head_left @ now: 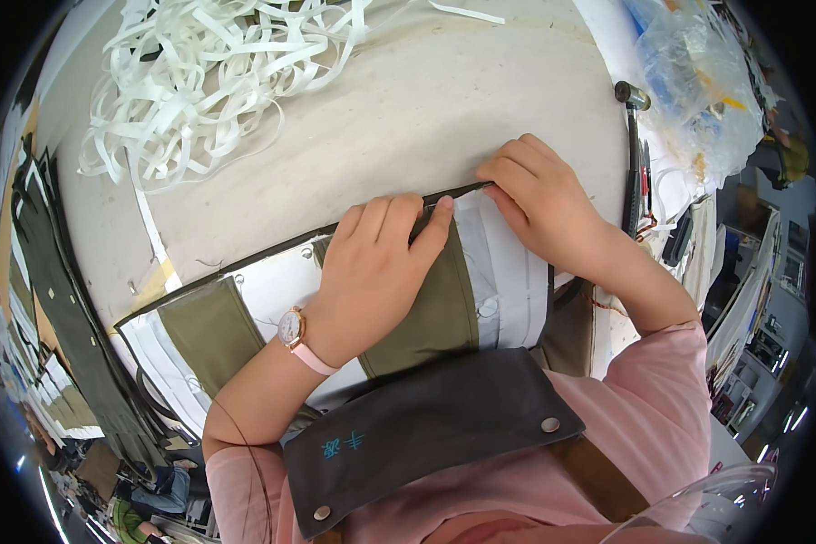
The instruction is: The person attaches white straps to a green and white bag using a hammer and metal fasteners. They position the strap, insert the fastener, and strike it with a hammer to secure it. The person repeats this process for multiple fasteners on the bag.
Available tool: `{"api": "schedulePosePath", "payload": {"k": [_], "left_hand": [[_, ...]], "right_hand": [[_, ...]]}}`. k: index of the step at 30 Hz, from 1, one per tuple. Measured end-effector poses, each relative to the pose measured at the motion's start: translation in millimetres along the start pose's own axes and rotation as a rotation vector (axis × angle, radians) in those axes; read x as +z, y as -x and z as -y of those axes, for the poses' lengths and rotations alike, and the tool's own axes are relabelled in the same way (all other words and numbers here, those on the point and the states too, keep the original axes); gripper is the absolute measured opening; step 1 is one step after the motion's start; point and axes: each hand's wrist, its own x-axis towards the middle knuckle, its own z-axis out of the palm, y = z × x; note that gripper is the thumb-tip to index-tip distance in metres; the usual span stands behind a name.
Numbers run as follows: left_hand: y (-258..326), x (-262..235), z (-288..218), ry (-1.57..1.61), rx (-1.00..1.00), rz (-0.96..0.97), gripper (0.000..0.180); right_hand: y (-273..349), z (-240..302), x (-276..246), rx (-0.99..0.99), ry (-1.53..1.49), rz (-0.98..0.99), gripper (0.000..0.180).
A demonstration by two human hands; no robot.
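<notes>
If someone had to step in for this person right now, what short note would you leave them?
Left hand: flat on the olive fabric panel, fingertips pinching its dark top edge.
Right hand: pressing the same edge further right, over the white lining.
The piece lies on the beige padded table; a heap of white strips sits at the far left, a dark-handled tool to the right.
Done: the edge looks folded between the hands.
Left: probably the rest of the edge, out to the left.

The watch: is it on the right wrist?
No, the watch with its pink strap sits on the left wrist, while the right hand shows a bare wrist.
</notes>
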Motion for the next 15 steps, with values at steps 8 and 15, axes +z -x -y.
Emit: {"api": "schedulePosePath", "payload": {"k": [8, 15], "left_hand": [[-9.1, -6.8, -10.6, 0.011, -0.074, 0.083, 0.056], [-17.6, -7.8, -12.9, -0.005, -0.082, 0.125, 0.056]], "right_hand": [[-3.0, -4.1, -2.5, 0.047, -0.053, 0.04, 0.019], [7.0, -3.4, 6.6, -0.083, 0.125, -0.031, 0.021]]}}
